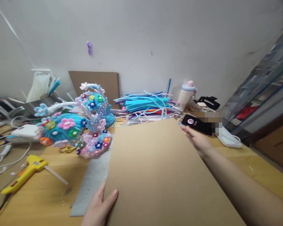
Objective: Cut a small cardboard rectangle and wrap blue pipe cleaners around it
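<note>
A large brown cardboard sheet point(155, 175) takes up the lower middle of the view, tilted above the table. My left hand point(100, 204) grips its left edge, thumb on top and the other fingers beneath. At the far right edge, my right hand point(195, 138) is closed on the cardboard, its fingers partly hidden. Left of the sheet stands a flower decoration point(61, 125) of turquoise fuzzy stems with many coloured flowers and a round pink base. A grey mat point(91, 185) lies partly under the cardboard.
A yellow glue gun point(25, 175) with a glue stick lies at left. Bundled pipe cleaners point(146, 105), a bottle point(186, 95), and a black phone point(196, 124) are behind the sheet. Another cardboard piece point(96, 78) leans against the wall. White cables cross the left side.
</note>
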